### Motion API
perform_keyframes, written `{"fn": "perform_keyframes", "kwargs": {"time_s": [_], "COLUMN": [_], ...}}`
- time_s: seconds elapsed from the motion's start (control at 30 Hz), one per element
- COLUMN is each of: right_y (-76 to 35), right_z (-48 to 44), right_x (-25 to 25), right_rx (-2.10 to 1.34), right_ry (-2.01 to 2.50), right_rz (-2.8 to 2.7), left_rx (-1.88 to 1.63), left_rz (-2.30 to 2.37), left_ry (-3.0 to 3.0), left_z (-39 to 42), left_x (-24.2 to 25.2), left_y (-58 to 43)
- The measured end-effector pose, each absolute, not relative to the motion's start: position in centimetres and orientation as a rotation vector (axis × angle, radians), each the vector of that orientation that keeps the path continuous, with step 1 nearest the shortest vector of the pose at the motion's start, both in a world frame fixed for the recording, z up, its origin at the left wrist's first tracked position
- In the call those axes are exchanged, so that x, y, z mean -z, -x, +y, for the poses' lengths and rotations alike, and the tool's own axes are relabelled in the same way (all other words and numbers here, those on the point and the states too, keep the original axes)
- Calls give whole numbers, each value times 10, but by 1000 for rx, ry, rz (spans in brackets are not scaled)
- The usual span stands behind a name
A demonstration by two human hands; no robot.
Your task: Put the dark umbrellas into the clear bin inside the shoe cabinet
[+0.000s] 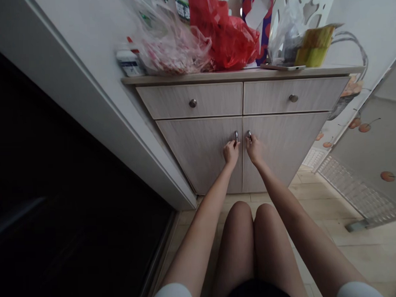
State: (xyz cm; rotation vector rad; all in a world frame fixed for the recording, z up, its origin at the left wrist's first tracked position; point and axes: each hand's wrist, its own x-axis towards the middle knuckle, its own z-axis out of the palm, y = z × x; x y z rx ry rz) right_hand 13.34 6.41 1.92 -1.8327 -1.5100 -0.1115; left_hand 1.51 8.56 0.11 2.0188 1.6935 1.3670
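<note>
In front of me stands a light wood-grain cabinet (198,157) with two drawers above two doors. Both doors look shut against the frame. My left hand (231,152) is closed around the lower part of the left metal door handle (236,134). On the other side of the centre seam, my right hand (254,149) grips the right metal door handle (248,133) in the same way. The fingertips are partly hidden behind the knuckles. Above the hands, each drawer has a round knob, one on the left drawer (193,103) and one on the right drawer (293,98).
On the cabinet top sit a white bottle (130,63), a clear plastic bag (175,49), a red plastic bag (228,39), a phone-like flat object (282,67) and a yellow packet (316,44). A dark door (72,192) is at left; a cherry-patterned panel (373,146) stands right.
</note>
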Motion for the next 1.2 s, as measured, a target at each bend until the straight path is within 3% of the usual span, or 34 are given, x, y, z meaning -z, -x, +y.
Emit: {"fn": "perform_keyframes", "kwargs": {"time_s": [0.4,0.93,1.1,1.2], "right_y": [-131,-146,-157,-169], "right_z": [74,62,45,21], "right_x": [-18,-47,-42,-38], "right_rx": [91,-220,-444,-860], "right_ry": [1828,1941,1563,1127], "right_rz": [-1482,-1577,-1305,-1153], "left_rx": [-1360,-1097,-1251,-1197], "left_rz": [1698,1603,1403,969], "left_ry": [-2039,-1965,-1592,-1312], "left_z": [94,81,59,38], "left_x": [0,-31,-37,-42], "left_y": [-17,2,22,39]}}
